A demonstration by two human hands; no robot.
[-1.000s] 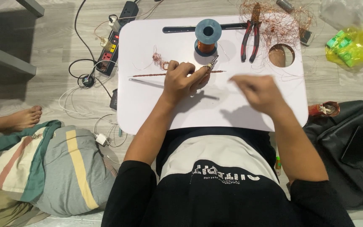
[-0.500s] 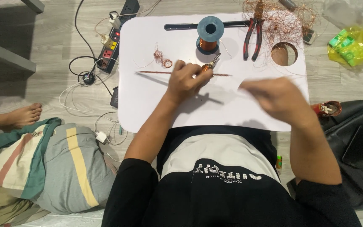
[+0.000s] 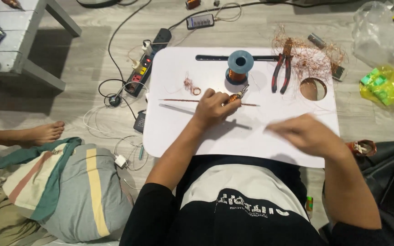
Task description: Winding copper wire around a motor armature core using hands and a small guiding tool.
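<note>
thin rod (image 3: 208, 101) pinched in left hand (image 3: 214, 106), right hand (image 3: 304, 133) apart.

Likely a home floor, lap table (image 3: 174, 132), pillow (image 3: 83, 191), power strip (image 3: 144, 68), bare foot (image 3: 44, 133)

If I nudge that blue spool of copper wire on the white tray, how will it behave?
The spool stands on its flat end on the white tray, so a gentle push would probably slide it rather than roll it. Tipped on its side, its round flanges would likely let it roll. The wound copper suggests some weight for its size, and a loose wire end may trail.
</note>
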